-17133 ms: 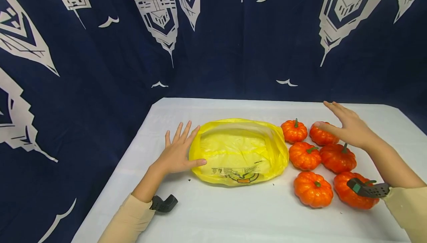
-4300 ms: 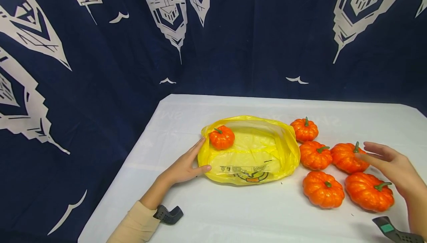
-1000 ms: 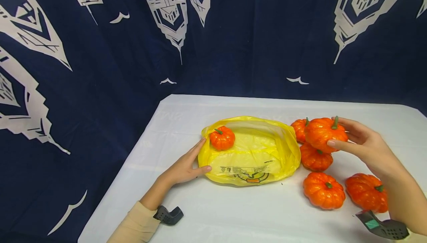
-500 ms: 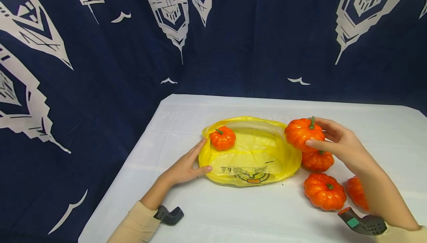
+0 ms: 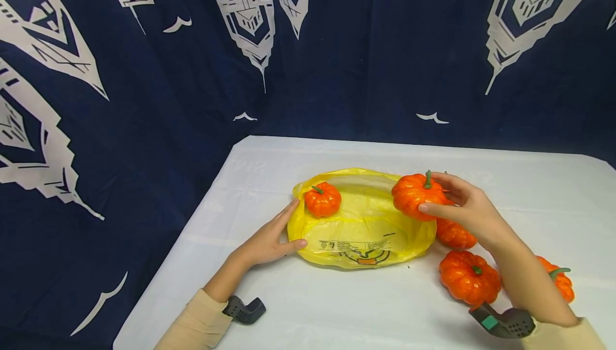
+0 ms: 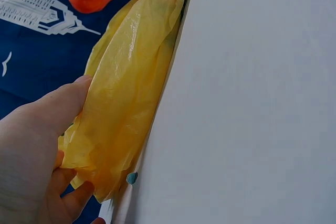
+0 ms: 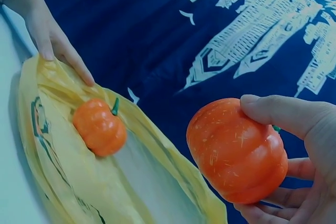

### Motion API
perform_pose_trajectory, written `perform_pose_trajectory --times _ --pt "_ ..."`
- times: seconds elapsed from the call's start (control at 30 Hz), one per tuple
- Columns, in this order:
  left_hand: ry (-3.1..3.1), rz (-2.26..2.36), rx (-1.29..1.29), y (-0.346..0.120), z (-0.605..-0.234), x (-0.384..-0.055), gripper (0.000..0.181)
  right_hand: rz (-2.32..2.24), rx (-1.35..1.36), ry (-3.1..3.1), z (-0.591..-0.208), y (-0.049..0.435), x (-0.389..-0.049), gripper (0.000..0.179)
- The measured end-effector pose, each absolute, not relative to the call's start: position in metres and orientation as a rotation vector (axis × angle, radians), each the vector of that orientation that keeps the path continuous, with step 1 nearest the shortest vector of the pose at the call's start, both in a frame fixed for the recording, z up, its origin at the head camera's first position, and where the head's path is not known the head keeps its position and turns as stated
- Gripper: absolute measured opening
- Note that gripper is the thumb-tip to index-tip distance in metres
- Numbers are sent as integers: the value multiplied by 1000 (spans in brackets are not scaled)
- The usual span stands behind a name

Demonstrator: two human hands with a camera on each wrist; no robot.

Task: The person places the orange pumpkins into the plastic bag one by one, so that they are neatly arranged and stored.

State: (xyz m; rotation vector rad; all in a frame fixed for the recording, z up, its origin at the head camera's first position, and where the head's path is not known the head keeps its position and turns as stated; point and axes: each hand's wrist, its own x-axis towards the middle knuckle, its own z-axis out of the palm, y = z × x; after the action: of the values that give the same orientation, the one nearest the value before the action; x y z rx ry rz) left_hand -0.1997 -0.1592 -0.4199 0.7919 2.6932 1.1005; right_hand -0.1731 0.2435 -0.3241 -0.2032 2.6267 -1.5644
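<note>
right hand (image 5: 464, 205) gripping one pumpkin (image 5: 415, 197) over the bag (image 5: 353, 227), left hand (image 5: 269, 238) spread against its side, second pumpkin (image 5: 323, 200) inside, four others (image 5: 469, 277) on the worktop (image 5: 337, 312), one pretty much hidden, another (image 5: 562, 285) half behind the forearm (image 5: 531, 275)

A navy printed curtain (image 5: 332, 93) backs a white table (image 5: 337, 307).

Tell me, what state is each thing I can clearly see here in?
Yellow bag: mouth open, on the table.
Bagged pumpkin: inside, stem attached.
Held pumpkin: off the table, gripped in the right hand.
Front pumpkin: on the table, unheld.
Far-right pumpkin: on the table, partly hidden.
Left hand: touching the bag's left end.
Blue cloth: hanging.
</note>
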Motion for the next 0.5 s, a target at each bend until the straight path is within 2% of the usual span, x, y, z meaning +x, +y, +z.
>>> perform_pose_trajectory --times 0.5 --pt "2695 1108 806 -160 -420 -199 93 -1609 -177 2549 -328 200 -177 84"
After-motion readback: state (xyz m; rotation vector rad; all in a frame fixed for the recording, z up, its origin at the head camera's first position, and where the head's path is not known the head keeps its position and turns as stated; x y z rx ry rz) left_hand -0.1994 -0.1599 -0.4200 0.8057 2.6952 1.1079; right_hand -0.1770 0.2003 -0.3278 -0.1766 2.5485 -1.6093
